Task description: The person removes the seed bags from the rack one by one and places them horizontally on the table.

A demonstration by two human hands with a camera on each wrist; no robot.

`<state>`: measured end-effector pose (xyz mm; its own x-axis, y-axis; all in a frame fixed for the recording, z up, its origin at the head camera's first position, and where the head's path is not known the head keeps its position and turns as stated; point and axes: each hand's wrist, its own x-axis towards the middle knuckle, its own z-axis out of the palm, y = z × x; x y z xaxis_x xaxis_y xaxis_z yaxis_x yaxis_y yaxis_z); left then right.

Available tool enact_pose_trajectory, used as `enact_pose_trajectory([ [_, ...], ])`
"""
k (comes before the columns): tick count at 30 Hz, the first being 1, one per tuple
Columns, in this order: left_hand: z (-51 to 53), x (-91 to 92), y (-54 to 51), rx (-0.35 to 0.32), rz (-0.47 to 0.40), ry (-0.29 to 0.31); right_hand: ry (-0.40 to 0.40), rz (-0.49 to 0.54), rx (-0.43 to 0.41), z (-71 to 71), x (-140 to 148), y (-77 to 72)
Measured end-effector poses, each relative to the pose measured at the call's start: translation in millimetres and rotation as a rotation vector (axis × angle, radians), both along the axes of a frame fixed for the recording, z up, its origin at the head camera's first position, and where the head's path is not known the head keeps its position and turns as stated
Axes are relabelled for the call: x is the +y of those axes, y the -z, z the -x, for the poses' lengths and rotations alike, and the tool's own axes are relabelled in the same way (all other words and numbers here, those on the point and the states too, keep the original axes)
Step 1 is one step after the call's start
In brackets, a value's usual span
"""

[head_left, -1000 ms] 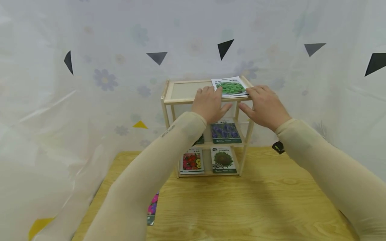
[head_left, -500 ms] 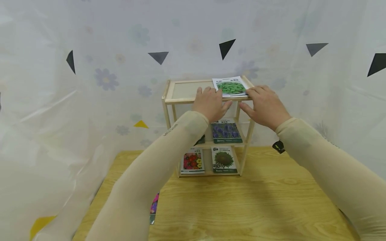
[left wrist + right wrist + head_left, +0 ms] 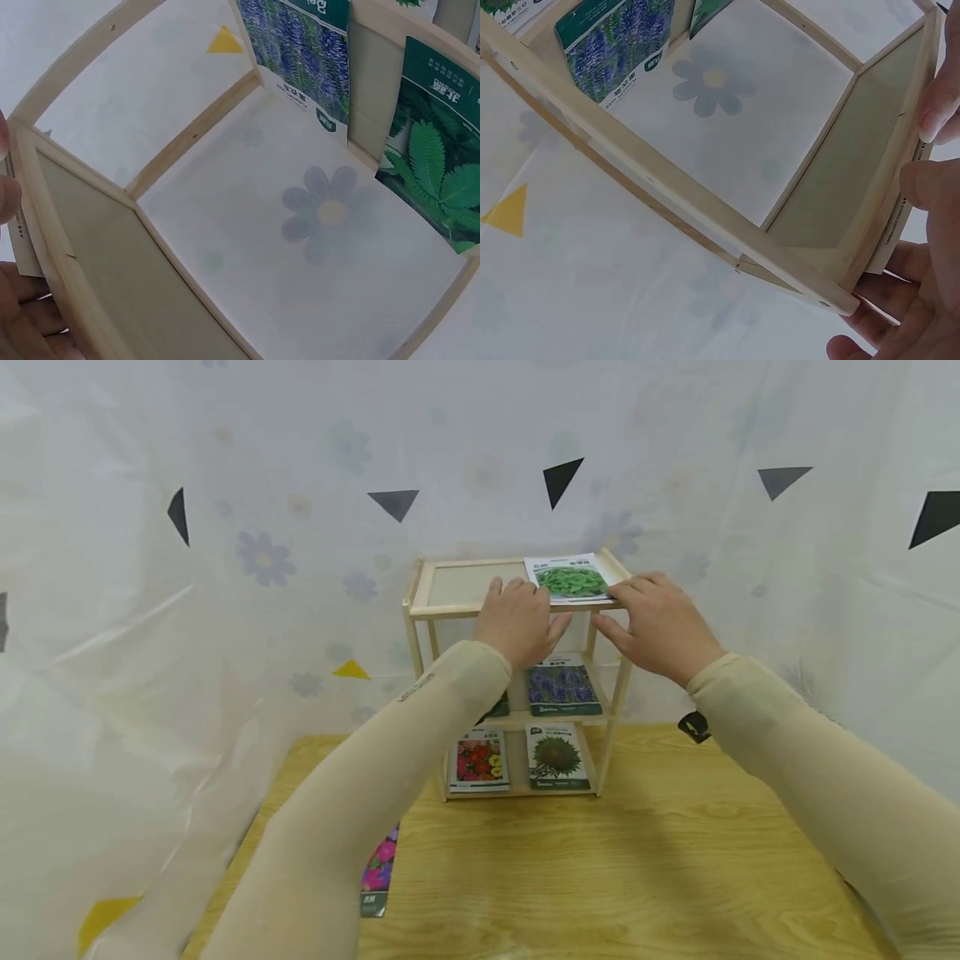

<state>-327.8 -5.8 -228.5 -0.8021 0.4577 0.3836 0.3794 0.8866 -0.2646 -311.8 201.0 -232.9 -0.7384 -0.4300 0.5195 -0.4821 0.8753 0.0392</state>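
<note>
Green-pictured packet (image 3: 572, 580) lies at the right end of the top shelf of the wooden rack (image 3: 450, 611), by its front edge. Left grip (image 3: 516, 622) and right grip (image 3: 663, 622) rest at its front corners, fingers extended and clasping nothing, apparently to align it with that edge. Purple-flower packet (image 3: 562, 687) and sunflower packet (image 3: 557, 758) occupy the lower shelves' right ends, presumably for display; the rack stands toward the far edge of the table (image 3: 675, 860).
</note>
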Motion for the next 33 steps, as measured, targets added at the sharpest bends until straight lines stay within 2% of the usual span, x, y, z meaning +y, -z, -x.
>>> enact_pose_trajectory([
  [9,-4.3,-6.6,3.2,0.078,0.009,0.045,-0.050,-0.005,0.076,-3.6,1.7,-1.5],
  [17,-9.3,-13.8,2.9,0.035,-0.045,0.081,-0.075,0.013,0.123,-6.9,1.1,-1.9],
  [20,-11.3,-16.0,4.6,0.042,-0.062,0.101,-0.085,0.027,0.133,-7.7,1.1,-0.9],
  [28,-19.2,-22.6,10.0,0.143,-0.118,0.175,-0.114,0.083,0.147,-16.4,1.5,3.1],
  [33,-26.6,-24.3,11.4,0.210,-0.122,0.188,-0.124,0.124,0.140,-24.5,1.8,4.6],
])
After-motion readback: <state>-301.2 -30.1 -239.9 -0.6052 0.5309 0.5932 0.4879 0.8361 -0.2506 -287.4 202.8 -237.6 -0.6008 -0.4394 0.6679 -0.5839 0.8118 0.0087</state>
